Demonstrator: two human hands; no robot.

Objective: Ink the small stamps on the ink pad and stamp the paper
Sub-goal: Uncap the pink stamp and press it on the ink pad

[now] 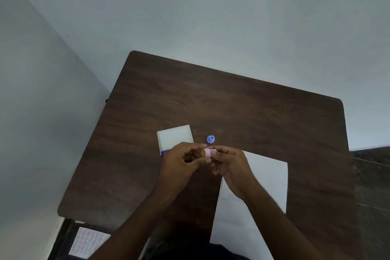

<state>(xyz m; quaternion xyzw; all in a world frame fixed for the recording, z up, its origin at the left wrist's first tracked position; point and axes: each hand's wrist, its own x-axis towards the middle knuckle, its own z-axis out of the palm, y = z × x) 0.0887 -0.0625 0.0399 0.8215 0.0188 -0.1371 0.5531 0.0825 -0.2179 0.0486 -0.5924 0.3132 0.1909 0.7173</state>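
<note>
A small pink stamp with a yellow round face lies sideways between my two hands, held above the table. My right hand pinches its right end. My left hand curls around the yellow-faced left end, fingertips touching it. A small blue stamp stands upright on the table just beyond my hands. An open white box with a purple strip at its near edge, the ink pad, sits to the left, partly hidden by my left hand. The white paper lies under my right forearm.
The dark wooden table stands against pale walls, its rounded far-left corner near the wall corner. Below the table's left edge a white sheet with rows of round bumps rests on a lower surface. A dark wooden surface shows at the right.
</note>
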